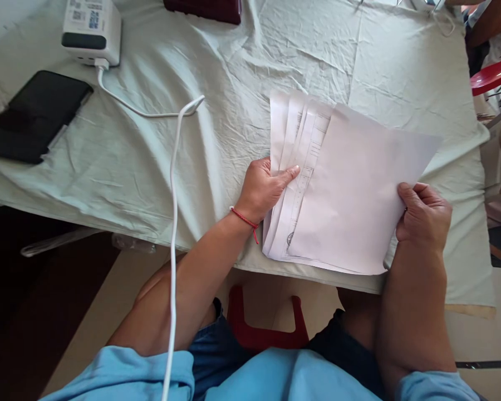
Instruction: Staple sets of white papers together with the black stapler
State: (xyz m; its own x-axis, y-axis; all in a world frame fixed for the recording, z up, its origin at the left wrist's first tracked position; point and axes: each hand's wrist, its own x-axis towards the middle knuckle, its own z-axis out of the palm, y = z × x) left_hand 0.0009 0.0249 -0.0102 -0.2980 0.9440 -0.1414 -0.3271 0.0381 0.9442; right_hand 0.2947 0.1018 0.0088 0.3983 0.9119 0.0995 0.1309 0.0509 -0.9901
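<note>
At the near edge: blue sleeves and dark shorts of the seated person, with a red stool (267, 328) showing between the knees.
Cable: a white cable (173, 223) hangs from the head down past the left forearm, crossing in front of it, and runs up over the cloth to a white charger box (91, 30).
Left hand: the left hand (264, 188), a red thread at the wrist, lies flat on the fanned sheets, thumb and fingers pressing their left edges.
Right hand: the right hand (423, 214) pinches the right edge of the top sheet, thumb on top, fingers curled under.
Papers: a fan of white papers (350, 195) rests on the table's near right part, its lower edge overhanging; the top sheet is blank, the lower ones show faint print too small to read.
Surface: a creased pale green cloth (234, 83) covers the table.
Far left: a black phone (33, 114) lies near the charger box.
Far edge: a dark red object (204, 10), cut off by the frame.
Right side: a red chair (492, 75) and other furniture, partly cut off and hard to make out.
</note>
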